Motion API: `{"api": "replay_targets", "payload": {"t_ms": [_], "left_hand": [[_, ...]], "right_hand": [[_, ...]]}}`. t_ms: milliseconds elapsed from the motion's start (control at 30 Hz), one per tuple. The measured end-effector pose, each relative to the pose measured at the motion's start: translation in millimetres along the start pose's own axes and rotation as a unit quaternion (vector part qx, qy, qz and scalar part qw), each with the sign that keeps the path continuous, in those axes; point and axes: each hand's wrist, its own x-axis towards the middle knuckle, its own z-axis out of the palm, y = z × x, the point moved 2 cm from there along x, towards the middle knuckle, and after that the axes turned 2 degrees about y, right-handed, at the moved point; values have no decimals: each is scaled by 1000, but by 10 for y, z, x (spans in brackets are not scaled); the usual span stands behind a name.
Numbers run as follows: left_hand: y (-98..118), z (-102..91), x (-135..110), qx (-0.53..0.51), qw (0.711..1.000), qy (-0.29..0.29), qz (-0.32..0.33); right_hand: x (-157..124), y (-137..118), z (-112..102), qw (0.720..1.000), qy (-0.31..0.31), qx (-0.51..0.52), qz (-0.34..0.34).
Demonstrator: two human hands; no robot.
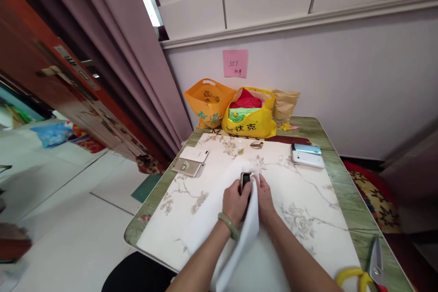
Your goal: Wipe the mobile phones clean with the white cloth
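My left hand (pixel 235 201) is closed around a small dark phone-like device (pixel 245 179), held upright over the middle of the table. A green bangle (pixel 230 226) sits on that wrist. My right hand (pixel 264 198) pinches a white cloth (pixel 239 242) against the device's right side. The cloth drapes down between my forearms toward the table's near edge. Only the top of the device shows above my fingers.
A floral white sheet (pixel 301 205) covers the green table (pixel 345 200). Two phones (pixel 190 161) lie at the left, two more (pixel 307 155) at the right. Yellow bags (pixel 251 114) stand at the back. Yellow-handled scissors (pixel 367 273) lie near the right front corner.
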Motion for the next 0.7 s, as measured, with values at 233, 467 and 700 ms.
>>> {"api": "replay_targets", "payload": {"t_ms": [233, 467, 700], "left_hand": [[-5, 8, 178, 22, 995, 87, 38], [28, -68, 457, -35, 977, 206, 31], [17, 8, 604, -199, 925, 325, -2]], "right_hand": [[-27, 10, 31, 996, -9, -81, -35], [-71, 47, 89, 978, -39, -178, -100], [-69, 100, 78, 987, -24, -136, -79]]}}
